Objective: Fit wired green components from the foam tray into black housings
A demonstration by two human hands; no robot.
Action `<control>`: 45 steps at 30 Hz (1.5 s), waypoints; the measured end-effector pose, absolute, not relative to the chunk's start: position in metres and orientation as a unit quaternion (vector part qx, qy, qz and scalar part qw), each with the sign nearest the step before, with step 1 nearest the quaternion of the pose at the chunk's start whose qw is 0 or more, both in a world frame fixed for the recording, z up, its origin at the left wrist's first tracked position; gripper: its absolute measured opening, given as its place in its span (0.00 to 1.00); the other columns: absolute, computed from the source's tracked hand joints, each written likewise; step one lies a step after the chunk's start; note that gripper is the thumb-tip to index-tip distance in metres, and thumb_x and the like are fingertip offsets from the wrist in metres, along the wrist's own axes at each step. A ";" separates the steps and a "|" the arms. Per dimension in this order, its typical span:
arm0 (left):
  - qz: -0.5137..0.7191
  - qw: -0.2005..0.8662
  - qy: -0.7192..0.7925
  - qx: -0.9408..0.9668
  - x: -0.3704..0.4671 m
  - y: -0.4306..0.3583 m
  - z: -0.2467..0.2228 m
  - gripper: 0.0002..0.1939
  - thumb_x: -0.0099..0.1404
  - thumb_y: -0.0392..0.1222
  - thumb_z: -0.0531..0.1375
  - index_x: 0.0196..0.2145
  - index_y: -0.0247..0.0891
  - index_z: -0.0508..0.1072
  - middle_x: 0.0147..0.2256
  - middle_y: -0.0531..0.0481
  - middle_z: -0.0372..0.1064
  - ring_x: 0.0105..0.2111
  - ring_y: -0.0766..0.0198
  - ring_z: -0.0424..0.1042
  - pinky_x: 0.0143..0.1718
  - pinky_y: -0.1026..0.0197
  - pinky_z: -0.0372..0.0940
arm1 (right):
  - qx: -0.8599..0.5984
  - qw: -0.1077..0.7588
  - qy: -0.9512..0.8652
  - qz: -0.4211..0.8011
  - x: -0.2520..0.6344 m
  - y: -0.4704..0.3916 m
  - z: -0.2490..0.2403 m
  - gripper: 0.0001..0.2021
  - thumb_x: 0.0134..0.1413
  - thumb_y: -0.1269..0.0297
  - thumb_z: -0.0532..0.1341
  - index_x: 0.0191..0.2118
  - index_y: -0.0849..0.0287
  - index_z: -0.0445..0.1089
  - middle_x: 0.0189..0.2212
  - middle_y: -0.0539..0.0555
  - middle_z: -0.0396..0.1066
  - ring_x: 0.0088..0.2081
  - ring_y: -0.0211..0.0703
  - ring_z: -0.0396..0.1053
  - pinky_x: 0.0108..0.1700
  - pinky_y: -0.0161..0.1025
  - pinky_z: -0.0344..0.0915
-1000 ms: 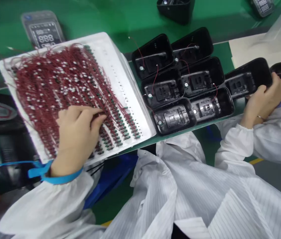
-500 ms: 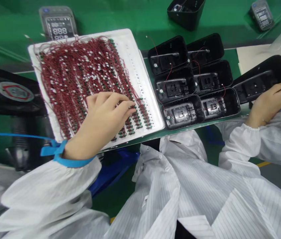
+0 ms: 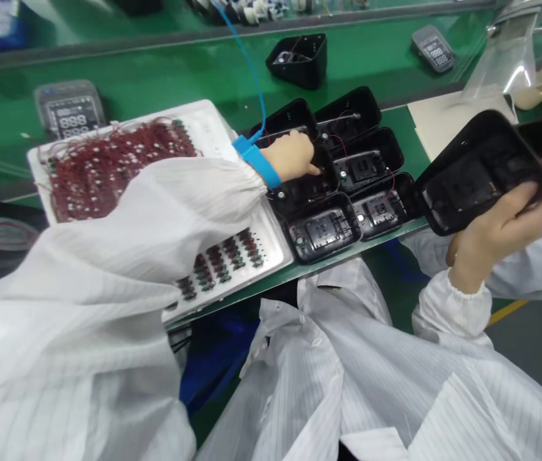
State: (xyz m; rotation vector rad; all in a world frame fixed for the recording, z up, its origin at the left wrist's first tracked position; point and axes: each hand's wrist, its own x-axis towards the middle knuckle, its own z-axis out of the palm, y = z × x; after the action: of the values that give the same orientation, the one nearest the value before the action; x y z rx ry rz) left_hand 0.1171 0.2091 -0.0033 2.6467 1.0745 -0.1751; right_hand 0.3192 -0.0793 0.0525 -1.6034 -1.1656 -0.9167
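Black housing (image 3: 473, 176) at right of frame, tilted, open side to camera, long axis slanting lower left to upper right. Right hand (image 3: 516, 224) grips its right end and lower edge. Left hand (image 3: 293, 157), upper centre, fingers bent over the grouped black housings (image 3: 326, 230); can't tell if it holds anything. White tray (image 3: 273, 234) with red-wired parts (image 3: 107, 166) left of the group, partly under the left sleeve (image 3: 156, 211). Another person's sleeve (image 3: 530, 266) lower right.

L hand (image 3: 291, 155) off wire tray (image 3: 206, 125), now over blk housings (image 3: 325, 232); case (image 3: 477, 169) in R hand (image 3: 504, 224) raised.
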 end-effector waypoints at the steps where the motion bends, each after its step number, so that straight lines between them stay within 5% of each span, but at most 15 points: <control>1: -0.088 0.124 0.381 0.912 0.120 0.215 -0.007 0.37 0.61 0.60 0.68 0.57 0.29 0.68 0.54 0.29 0.70 0.58 0.30 0.70 0.58 0.41 0.67 | -0.658 0.469 -0.465 -0.361 0.314 -0.085 0.052 0.16 0.74 0.67 0.49 0.58 0.55 0.69 0.53 0.57 0.71 0.59 0.49 0.68 0.63 0.62 0.64; 8: -0.091 0.128 0.376 0.913 0.127 0.228 -0.021 0.21 0.69 0.43 0.57 0.56 0.32 0.69 0.54 0.34 0.73 0.58 0.44 0.72 0.60 0.49 0.66 | -0.690 0.533 -0.388 -0.297 0.300 -0.099 0.041 0.16 0.71 0.68 0.52 0.56 0.49 0.72 0.53 0.52 0.72 0.58 0.48 0.69 0.66 0.63 0.63; 25: -0.061 0.150 0.333 0.929 0.186 0.210 -0.004 0.20 0.78 0.43 0.49 0.57 0.22 0.66 0.58 0.30 0.70 0.59 0.50 0.70 0.61 0.54 0.63 | -0.727 0.557 -0.331 -0.228 0.307 -0.089 0.024 0.15 0.69 0.68 0.52 0.53 0.51 0.73 0.51 0.51 0.73 0.57 0.49 0.69 0.65 0.61 0.63; 34: -0.053 0.148 0.321 0.934 0.213 0.209 -0.006 0.17 0.78 0.43 0.52 0.56 0.27 0.67 0.57 0.37 0.73 0.56 0.58 0.72 0.54 0.59 0.64 | -0.687 0.621 -0.292 -0.239 0.308 -0.081 0.025 0.13 0.68 0.67 0.52 0.48 0.49 0.73 0.45 0.51 0.71 0.54 0.53 0.69 0.63 0.65 0.61; 39: -0.042 0.150 0.283 0.946 0.227 0.208 -0.005 0.18 0.78 0.41 0.50 0.56 0.25 0.67 0.58 0.31 0.71 0.59 0.51 0.71 0.54 0.55 0.64 | -0.689 0.630 -0.258 -0.249 0.302 -0.081 0.025 0.12 0.66 0.66 0.53 0.47 0.48 0.73 0.45 0.50 0.72 0.52 0.52 0.70 0.62 0.64 0.64; 45: -0.025 0.150 0.292 0.944 0.247 0.201 0.000 0.23 0.78 0.46 0.48 0.61 0.28 0.65 0.59 0.33 0.71 0.58 0.56 0.72 0.50 0.55 0.65 | -0.686 0.638 -0.241 -0.252 0.301 -0.083 0.024 0.11 0.65 0.64 0.54 0.46 0.49 0.74 0.44 0.50 0.74 0.50 0.50 0.71 0.60 0.60 0.66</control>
State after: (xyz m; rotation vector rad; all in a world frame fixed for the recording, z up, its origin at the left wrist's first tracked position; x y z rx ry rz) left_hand 0.2474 0.2014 0.0000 2.7125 0.8404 -0.0729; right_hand 0.3014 -0.0832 0.0241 -1.5658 -0.5509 -0.5756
